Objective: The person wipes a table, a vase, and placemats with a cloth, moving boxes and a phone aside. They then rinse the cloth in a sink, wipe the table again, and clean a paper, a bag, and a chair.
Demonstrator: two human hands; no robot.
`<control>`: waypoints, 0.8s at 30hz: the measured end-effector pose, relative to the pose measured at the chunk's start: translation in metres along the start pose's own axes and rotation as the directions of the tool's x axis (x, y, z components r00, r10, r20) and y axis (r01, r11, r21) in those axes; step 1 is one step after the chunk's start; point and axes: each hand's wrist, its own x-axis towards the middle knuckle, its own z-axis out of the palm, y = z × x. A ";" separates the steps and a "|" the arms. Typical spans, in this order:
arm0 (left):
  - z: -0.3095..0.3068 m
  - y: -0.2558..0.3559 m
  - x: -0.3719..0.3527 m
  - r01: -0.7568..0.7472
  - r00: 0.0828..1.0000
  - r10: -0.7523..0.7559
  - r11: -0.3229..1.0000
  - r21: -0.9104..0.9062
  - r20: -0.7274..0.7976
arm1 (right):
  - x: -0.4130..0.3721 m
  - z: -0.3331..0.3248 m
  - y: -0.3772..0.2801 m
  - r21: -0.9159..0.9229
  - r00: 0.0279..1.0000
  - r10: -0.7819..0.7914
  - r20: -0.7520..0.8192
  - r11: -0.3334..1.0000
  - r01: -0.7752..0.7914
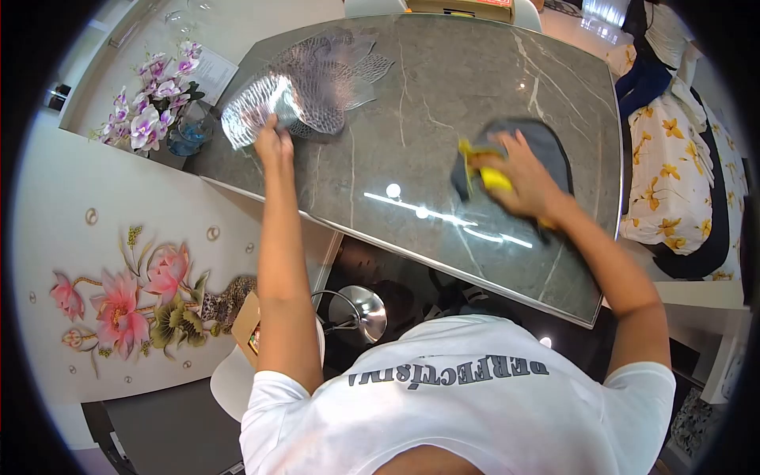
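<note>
My left hand point(274, 146) pinches the near edge of a shiny silver placemat point(289, 107) with a scaly, leaf-like pattern, at the left end of the grey marbled table point(412, 87). More leaf-shaped silver pieces spread out behind it. At the right, my right hand point(518, 176) is closed on a yellow cloth point(496, 178), blurred by motion. Under that hand lies a dark grey rounded mat point(546, 146) on the tabletop, its near side partly covered by my hand and wrist.
A vase point(190, 136) with purple and white orchids point(154, 103) stands by the table's left end. Right of the table is a bed with a flowered sheet point(669, 166). A white chair point(231, 384) and a metal bowl-like object point(360, 313) sit below the near edge.
</note>
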 end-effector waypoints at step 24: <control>-0.111 0.092 -0.279 -0.023 0.903 0.269 0.807 0.590 -0.334 | 0.165 0.099 -0.054 0.309 0.841 -0.538 0.058 0.810 0.498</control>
